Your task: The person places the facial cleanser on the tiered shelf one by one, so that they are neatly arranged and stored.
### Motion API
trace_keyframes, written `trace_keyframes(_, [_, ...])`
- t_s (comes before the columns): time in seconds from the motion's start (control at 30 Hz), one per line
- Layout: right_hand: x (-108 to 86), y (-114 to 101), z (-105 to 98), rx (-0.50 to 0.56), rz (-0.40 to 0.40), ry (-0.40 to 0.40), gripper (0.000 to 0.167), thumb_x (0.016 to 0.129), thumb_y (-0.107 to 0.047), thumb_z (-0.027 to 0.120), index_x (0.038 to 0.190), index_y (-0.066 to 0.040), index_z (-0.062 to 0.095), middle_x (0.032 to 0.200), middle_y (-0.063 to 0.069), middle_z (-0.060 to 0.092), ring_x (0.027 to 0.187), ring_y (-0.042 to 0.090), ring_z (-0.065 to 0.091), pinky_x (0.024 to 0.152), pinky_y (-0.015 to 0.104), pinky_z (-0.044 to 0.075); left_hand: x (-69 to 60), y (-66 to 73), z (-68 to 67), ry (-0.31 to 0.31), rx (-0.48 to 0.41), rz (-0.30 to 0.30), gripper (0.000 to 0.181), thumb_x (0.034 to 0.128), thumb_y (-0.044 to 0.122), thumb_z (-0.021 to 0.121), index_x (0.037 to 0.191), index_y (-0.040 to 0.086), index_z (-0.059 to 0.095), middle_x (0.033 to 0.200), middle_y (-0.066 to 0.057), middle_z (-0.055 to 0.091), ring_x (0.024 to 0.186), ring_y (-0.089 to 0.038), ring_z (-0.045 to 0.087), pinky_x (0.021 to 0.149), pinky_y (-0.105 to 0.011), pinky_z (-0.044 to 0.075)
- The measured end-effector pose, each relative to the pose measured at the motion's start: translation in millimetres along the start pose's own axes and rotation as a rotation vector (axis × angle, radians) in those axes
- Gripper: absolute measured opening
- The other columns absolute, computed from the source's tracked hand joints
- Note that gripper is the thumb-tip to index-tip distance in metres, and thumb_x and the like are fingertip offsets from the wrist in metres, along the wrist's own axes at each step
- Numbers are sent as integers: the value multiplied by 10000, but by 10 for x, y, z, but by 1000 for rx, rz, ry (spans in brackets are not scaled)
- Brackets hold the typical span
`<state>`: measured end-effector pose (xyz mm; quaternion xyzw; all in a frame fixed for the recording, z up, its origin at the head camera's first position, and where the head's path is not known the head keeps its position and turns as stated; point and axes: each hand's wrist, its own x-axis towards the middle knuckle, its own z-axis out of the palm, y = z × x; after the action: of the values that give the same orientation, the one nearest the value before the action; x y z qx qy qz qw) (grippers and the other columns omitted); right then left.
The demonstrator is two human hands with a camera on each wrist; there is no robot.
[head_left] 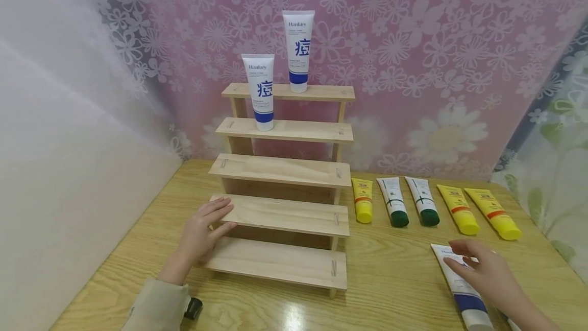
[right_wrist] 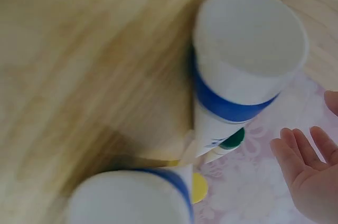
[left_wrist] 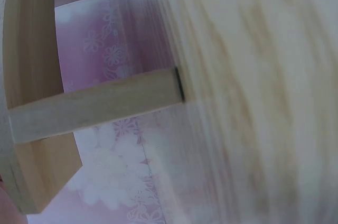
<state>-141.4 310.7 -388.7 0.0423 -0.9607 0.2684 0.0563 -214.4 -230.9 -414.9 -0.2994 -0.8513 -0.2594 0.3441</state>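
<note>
The left hand (head_left: pixel 200 233) rests at the left end of the second-lowest step of a wooden tiered rack (head_left: pixel 285 214), fingers on the board. In the left wrist view, the rack's pale board (left_wrist: pixel 253 97) fills the right side. Over a white tube with a blue band (head_left: pixel 463 286), lying on the table, the right hand (head_left: pixel 489 272) hovers with loosely bent fingers and holds nothing. In the right wrist view that hand (right_wrist: pixel 311 176) is apart from the tube's white cap (right_wrist: pixel 251 34). Two like tubes stand upright, one on the top step (head_left: pixel 298 50), one on the step below (head_left: pixel 261 88).
Yellow tubes (head_left: pixel 363 199) and white tubes with green caps (head_left: pixel 392 201) lie in a row right of the rack. Another white cap (right_wrist: pixel 127 200) shows at the bottom of the right wrist view. A black object (head_left: pixel 193 308) lies by the left sleeve. A flowered backdrop (head_left: pixel 413 65) stands behind.
</note>
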Motion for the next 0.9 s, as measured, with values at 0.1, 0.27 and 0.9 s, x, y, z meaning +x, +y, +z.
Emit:
trace_keyframes(0.1, [-24,48,1,-5,19,-17,456,823,-278,637,1082,78,518,1007,252,571,915,382,541,696,417,522,5,-6,-9,8,-4,5,422,718,291,712,1015,-3,654,1116,-137,589,1060,-293,515,968,-304,371])
trace_keyframes(0.27, [-44,145,20,-25,18,-31,445,811,-281,650,1047,79,539,984,252,582,895,376,553,679,408,527,15,-17,-22,28,5,36,434,750,334,669,1012,-11,653,1111,-145,590,1046,-305,525,909,-399,413])
trace_keyframes(0.9, [18,416,51,-86,177,-231,651,762,-457,643,1059,107,511,974,255,567,888,407,544,696,497,490,17,7,-33,38,23,45,421,718,279,710,1012,-18,653,1103,-146,594,1040,-304,529,883,-436,422])
